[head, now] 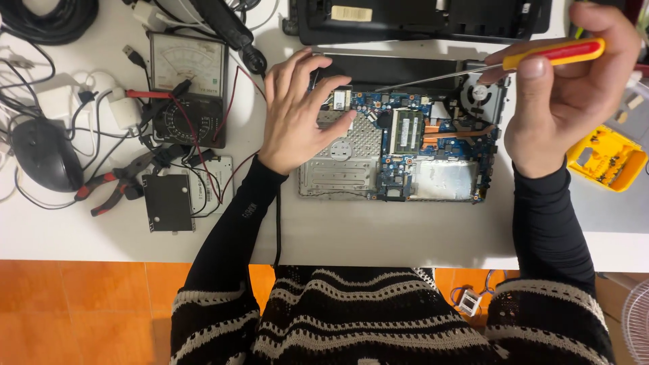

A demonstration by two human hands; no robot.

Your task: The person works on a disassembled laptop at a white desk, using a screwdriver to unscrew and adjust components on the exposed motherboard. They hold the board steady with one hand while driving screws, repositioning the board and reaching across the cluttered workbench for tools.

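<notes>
1. Screwdriver with a red-and-yellow plastic handle and long thin steel shaft point(541, 55): I see the fingers point(534, 71) of my right hand point(568, 94) closed around its handle, holding it raised and nearly level above the top right corner of the opened laptop base with its exposed blue circuit board point(405, 145); the shaft points left, its tip above the board's upper edge.
2. My left hand point(297, 111) lies palm down on the top left part of that laptop base, fingers spread and loosely curved, gripping nothing; the fingertips reach the small parts near the perforated grey metal plate point(345, 145).
3. That base sits in the middle of the white worktop point(378, 233), with a second black laptop shell point(419, 20) just behind it.
4. Right of my right wrist sits a yellow plastic tray of small screws point(606, 159).
5. Left of my left hand are an analogue multimeter with red and black leads point(188, 88), red-handled pliers point(111, 186), a black rectangular drive point(167, 203) and a black computer mouse point(44, 154).
</notes>
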